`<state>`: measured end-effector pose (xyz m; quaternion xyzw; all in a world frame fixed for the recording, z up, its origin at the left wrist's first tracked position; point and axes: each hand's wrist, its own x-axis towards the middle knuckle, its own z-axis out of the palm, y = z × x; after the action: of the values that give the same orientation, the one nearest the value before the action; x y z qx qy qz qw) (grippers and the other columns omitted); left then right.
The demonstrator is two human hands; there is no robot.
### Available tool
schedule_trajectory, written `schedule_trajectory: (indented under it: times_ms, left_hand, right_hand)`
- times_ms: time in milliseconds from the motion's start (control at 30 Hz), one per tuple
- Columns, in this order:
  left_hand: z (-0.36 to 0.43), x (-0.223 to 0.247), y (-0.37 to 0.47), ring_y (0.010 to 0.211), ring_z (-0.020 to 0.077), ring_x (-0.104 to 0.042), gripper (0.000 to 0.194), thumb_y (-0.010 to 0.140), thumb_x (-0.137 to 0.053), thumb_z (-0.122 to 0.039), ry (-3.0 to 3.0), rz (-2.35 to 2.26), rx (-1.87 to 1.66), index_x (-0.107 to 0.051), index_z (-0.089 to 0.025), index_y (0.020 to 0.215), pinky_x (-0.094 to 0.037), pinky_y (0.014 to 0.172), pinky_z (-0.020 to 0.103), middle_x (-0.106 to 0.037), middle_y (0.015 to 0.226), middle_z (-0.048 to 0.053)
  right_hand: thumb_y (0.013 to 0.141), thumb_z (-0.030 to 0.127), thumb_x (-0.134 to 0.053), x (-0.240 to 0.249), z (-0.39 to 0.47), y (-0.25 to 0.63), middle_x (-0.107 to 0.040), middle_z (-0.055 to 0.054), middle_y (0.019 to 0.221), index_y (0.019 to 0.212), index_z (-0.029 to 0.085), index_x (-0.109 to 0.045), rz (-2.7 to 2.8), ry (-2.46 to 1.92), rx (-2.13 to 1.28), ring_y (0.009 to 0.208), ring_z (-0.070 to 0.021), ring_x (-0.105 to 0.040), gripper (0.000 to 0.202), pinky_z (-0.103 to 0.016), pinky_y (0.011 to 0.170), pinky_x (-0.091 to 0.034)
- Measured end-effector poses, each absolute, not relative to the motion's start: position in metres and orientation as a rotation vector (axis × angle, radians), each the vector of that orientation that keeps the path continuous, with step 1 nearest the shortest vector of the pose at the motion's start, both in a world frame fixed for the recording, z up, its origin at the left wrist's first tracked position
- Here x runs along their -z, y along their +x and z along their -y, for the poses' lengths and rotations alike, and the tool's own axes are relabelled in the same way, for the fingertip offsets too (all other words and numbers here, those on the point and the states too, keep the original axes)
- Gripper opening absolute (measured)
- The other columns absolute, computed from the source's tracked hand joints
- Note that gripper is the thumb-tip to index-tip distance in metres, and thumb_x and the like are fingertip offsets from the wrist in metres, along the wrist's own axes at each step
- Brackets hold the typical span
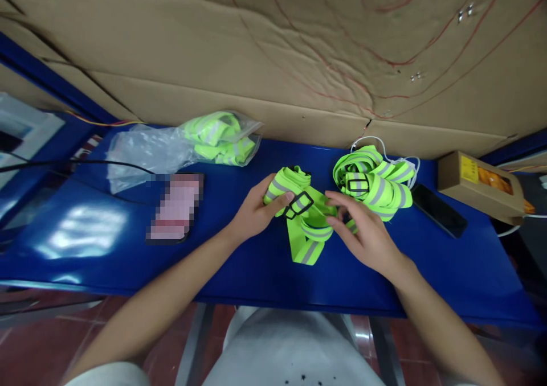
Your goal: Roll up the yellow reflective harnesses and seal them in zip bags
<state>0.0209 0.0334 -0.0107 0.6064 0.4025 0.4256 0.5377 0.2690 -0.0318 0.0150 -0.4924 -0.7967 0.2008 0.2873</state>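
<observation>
A fluorescent yellow-green reflective strap (311, 252) with grey stripes is partly rolled up above the blue table. My left hand (253, 208) grips its rolled part, thumb pressed beside a black plastic buckle (301, 204). Loose folds of the strap hang down from there toward the tabletop. At the strap's right side is my right hand (361, 235), thumb and index finger apart; whether its other fingers touch the strap is hidden. Just beyond that hand lies a pile of similar rolled reflective straps (378, 187) with another black buckle (358, 185).
On the blue table (239, 261), a clear plastic bag (147, 150) containing reflective straps (220, 135) lies at the back left. A phone (177, 206) with a blurred screen is nearer. To the right are a dark phone (440, 209), a white cable (380, 140) and a cardboard box (478, 184).
</observation>
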Motion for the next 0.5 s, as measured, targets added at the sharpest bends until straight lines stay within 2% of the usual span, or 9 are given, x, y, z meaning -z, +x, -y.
schedule_trajectory:
  times_ms: [67,133,233,300,400,500]
  left_hand:
    - [-0.034,0.012,0.021,0.087,0.0189,-0.065,0.037,0.092,-0.07,-0.046,1.444,-1.015,-1.051,-0.067,-0.015,0.112,-0.052,0.077,0.028,-0.072,0.101,0.006]
    - [-0.033,0.013,0.021,0.086,0.0182,-0.064,0.035,0.093,-0.068,-0.046,1.47,-1.072,-1.079,-0.067,-0.016,0.112,-0.051,0.077,0.028,-0.071,0.099,0.005]
    - [-0.029,0.012,0.02,0.081,0.017,-0.063,0.034,0.094,-0.067,-0.047,1.537,-1.133,-1.08,-0.066,-0.017,0.108,-0.05,0.074,0.026,-0.069,0.093,0.003]
    - [-0.024,0.009,0.02,0.081,0.0173,-0.063,0.035,0.093,-0.068,-0.047,1.541,-1.091,-1.026,-0.066,-0.016,0.11,-0.05,0.073,0.026,-0.07,0.094,0.004]
    - [-0.018,0.005,0.023,0.086,0.0196,-0.066,0.039,0.092,-0.069,-0.048,1.469,-0.936,-0.894,-0.066,-0.016,0.114,-0.053,0.076,0.028,-0.072,0.1,0.006]
    - [-0.011,0.001,0.025,0.085,0.0207,-0.068,0.039,0.091,-0.07,-0.049,1.405,-0.861,-0.845,-0.067,-0.016,0.112,-0.054,0.075,0.029,-0.073,0.098,0.005]
  right_hand:
    - [0.1,0.038,-0.062,-0.015,0.035,0.263,-0.059,-0.014,0.141,0.148,0.027,-0.047,2.087,-1.323,-0.318,0.128,-0.0314,-0.059,0.052,-0.05,0.109,-0.047]
    - [0.095,0.047,-0.067,-0.013,0.039,0.255,-0.046,-0.018,0.154,0.155,0.026,-0.038,2.06,-1.372,-0.226,0.145,-0.0375,-0.044,0.07,-0.058,0.117,-0.038]
    - [0.093,0.053,-0.068,-0.004,0.042,0.245,-0.032,-0.019,0.165,0.164,0.026,-0.019,2.059,-1.44,-0.353,0.154,-0.0393,-0.03,0.091,-0.062,0.12,-0.034]
    - [0.091,0.054,-0.07,0.003,0.039,0.244,-0.029,-0.019,0.167,0.165,0.023,-0.016,2.045,-1.467,-0.571,0.155,-0.0385,-0.029,0.097,-0.062,0.122,-0.033]
    - [0.084,0.052,-0.079,0.009,0.032,0.247,-0.042,-0.018,0.161,0.161,0.021,-0.029,1.909,-1.402,-1.088,0.148,-0.0358,-0.043,0.097,-0.056,0.121,-0.037]
    - [0.074,0.044,-0.088,0.009,0.03,0.246,-0.065,-0.01,0.139,0.146,0.023,-0.052,1.571,-1.224,-1.702,0.128,-0.0295,-0.062,0.083,-0.048,0.111,-0.049]
